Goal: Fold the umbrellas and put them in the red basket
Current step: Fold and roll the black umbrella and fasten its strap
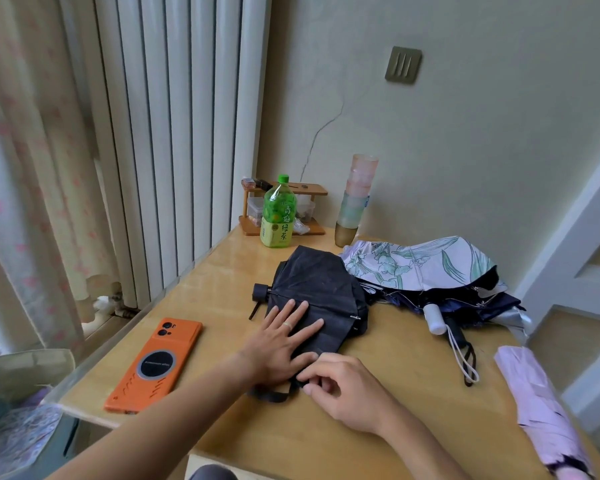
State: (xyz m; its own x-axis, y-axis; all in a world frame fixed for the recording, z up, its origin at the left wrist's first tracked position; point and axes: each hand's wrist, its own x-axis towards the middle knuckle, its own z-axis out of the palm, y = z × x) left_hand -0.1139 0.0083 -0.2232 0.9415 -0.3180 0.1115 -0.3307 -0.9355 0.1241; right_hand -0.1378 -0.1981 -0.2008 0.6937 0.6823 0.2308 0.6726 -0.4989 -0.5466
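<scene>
A collapsed black umbrella (321, 292) lies on the wooden table (219, 282), its handle pointing left. My left hand (281, 341) presses flat on its fabric with straight fingers. My right hand (340, 386) pinches the black closing strap (274, 394) at the umbrella's near edge. A floral white and green umbrella (420, 263) lies loosely collapsed at the right over a dark blue one (482, 304), white handle toward me. A folded lilac umbrella (537, 407) lies at the table's right edge. No red basket is in view.
An orange phone (156, 363) lies face down at the left of the table. At the back stand a green tea bottle (278, 213), a small wooden rack (284, 206) and a stack of cups (355, 199). A radiator and curtain are at the left.
</scene>
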